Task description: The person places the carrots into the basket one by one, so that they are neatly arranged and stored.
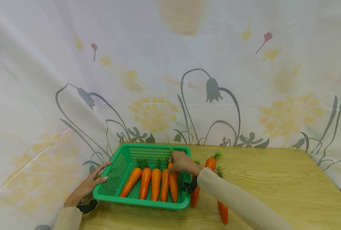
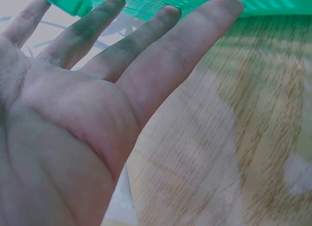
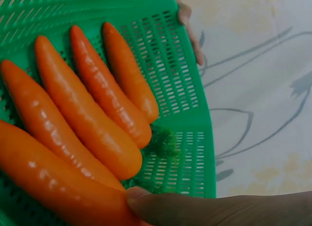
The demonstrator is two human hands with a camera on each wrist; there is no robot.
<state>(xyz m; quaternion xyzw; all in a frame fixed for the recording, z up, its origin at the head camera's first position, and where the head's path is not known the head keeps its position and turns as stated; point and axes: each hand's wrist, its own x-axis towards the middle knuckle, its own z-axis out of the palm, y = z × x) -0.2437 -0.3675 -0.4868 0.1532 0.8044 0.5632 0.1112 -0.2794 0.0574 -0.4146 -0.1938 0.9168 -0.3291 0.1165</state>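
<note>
A green plastic basket (image 1: 139,201) with slotted walls stands on the table. Several orange carrots (image 1: 145,183) with green tufts lie side by side in it, tips toward the near wall. Over the basket's right part, my right hand (image 1: 184,161) pinches the top end of the rightmost carrot (image 1: 174,187); its thumb (image 3: 161,206) presses on that carrot in the right wrist view. On the other side, my left hand (image 1: 85,188) has its fingers extended, fingertips at the basket's left wall. The left wrist view shows that hand's palm (image 2: 73,104) and straight fingers under the green rim.
To the right of the basket, partly behind my right forearm, lie more carrots: one near the basket wall (image 1: 195,198), one farther back (image 1: 210,163) and one toward the front (image 1: 223,213). The wooden table (image 1: 288,179) meets a flower-printed cloth (image 1: 245,80) at its back edge.
</note>
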